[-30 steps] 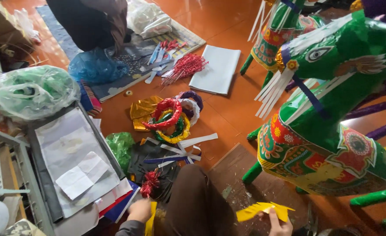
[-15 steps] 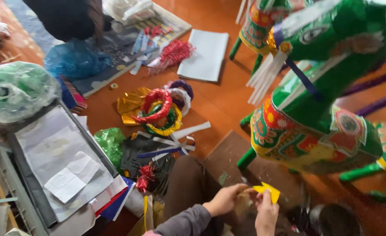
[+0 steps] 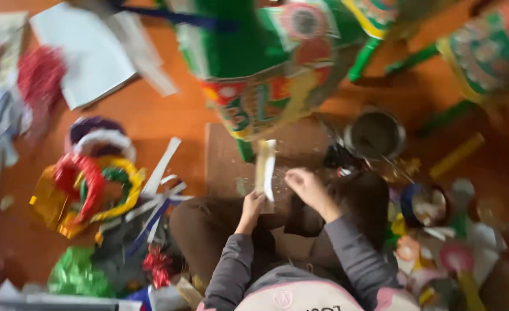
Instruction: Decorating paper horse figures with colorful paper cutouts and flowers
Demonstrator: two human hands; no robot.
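- A big green paper horse figure (image 3: 266, 63) with red and yellow patterns stands on the orange floor (image 3: 168, 115) and fills the top of the view; its green leg (image 3: 244, 148) comes down just behind the hands.
- A brown board (image 3: 225, 158) lies flat on the floor in front of the person's knees.
- A heap of coloured foil rings and paper strips (image 3: 96, 184) lies to the left, well apart from the hands.
- A round metal pot (image 3: 375, 133) stands to the right of the board.
- The left hand (image 3: 253, 207) is closed around the lower end of a pale paper strip (image 3: 265, 167), which stands almost upright over the board.
- The right hand (image 3: 303, 184) is just beside the strip, fingers bent; the blur hides if it touches.
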